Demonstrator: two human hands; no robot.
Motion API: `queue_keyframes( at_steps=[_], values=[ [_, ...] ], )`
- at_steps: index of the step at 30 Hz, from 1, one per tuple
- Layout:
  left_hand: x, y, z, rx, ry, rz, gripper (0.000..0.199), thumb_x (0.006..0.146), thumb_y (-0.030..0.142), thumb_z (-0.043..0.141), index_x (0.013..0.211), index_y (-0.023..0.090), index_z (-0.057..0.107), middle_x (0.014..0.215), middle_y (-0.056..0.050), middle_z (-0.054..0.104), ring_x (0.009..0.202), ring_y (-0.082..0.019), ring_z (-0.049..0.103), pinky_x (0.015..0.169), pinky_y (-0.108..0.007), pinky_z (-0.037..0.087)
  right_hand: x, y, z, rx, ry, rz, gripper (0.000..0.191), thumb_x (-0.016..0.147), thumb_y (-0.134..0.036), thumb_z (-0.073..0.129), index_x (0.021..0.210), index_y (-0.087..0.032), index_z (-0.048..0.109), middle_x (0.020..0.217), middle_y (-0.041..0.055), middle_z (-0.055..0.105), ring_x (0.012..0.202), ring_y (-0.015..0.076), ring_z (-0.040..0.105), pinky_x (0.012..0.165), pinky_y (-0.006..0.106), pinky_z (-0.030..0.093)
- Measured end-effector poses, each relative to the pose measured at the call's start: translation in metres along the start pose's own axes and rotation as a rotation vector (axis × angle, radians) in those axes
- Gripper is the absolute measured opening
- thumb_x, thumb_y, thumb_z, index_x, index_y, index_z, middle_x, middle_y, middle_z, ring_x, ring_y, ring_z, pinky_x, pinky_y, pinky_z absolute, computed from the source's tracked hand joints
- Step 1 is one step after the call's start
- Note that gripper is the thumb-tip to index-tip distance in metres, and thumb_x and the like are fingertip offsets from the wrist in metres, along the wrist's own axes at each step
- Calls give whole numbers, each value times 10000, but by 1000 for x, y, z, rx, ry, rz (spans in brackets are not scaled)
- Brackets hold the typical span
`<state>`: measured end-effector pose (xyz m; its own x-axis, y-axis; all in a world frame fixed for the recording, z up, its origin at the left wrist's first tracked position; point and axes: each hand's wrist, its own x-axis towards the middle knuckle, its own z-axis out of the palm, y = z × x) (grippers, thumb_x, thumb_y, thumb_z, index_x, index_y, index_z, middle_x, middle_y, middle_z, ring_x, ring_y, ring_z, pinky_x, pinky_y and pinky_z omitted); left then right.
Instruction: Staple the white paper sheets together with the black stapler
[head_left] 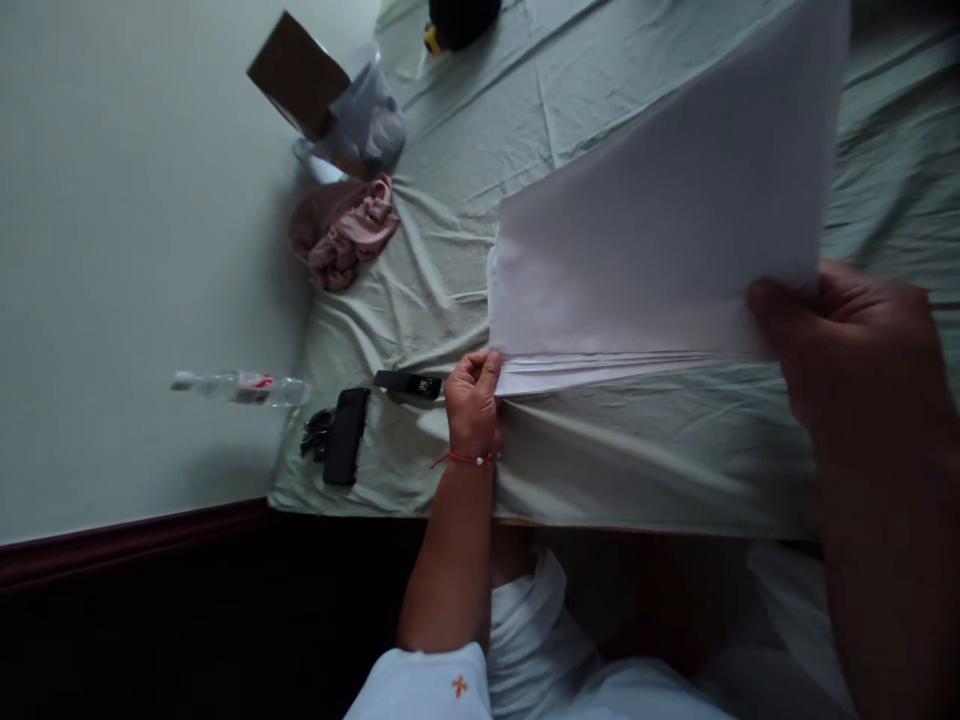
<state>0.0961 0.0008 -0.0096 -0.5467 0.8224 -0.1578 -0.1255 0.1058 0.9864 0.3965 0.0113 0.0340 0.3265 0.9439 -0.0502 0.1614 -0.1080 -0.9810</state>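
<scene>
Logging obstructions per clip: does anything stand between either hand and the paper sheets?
Nothing visible does: the left hand pinches the paper sheets at their near left corner, and the right hand holds raised paper at the right. A small black device lies left of the left hand, off the paper.

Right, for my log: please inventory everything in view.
papers: several, white, right
cloth: one, green, beneath papers
bottle: one, clear, left
case: one, black, beside bottle
tangle: one, black, beside case
device: one, black, near case
fabric: one, pink, upper left
container: one, clear, beyond fabric
panel: one, brown, above container
unclear item: one, black, top
wall: one, pale, left
baseboard: one, maroon, lower left
bracelet: one, red, left wrist
clothing: uncounted, white, bottom
left grip: one, papers' left end
right grip: one, papers' right edge
</scene>
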Motion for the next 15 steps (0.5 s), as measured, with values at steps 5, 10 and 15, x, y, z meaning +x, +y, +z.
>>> queue_keyframes(
  at_steps=[5, 10, 15],
  values=[
    [-4, 2, 2, -78, -34, 9, 503, 583, 506, 967, 719, 179, 609, 620, 64, 563, 531, -48, 475, 479, -165, 378, -2, -1, 2, -22, 19, -19, 175, 842, -279, 659, 705, -181, 610, 615, -42, 365, 560, 55, 286, 483, 231, 202],
    [-13, 9, 4, -25, -106, -13, 395, 619, 342, 960, 752, 171, 629, 649, 73, 529, 491, -25, 404, 398, -162, 263, -2, 2, 5, 0, 66, -30, 151, 838, -257, 653, 715, -175, 619, 640, -41, 393, 579, 52, 299, 501, 233, 225],
    [-13, 10, 8, -50, -26, -32, 492, 587, 389, 992, 665, 176, 555, 577, 93, 502, 460, -19, 408, 388, -153, 253, -1, 4, 5, -17, 41, -37, 166, 842, -275, 643, 715, -173, 611, 645, -40, 372, 590, 54, 290, 515, 238, 217]
  ],
)
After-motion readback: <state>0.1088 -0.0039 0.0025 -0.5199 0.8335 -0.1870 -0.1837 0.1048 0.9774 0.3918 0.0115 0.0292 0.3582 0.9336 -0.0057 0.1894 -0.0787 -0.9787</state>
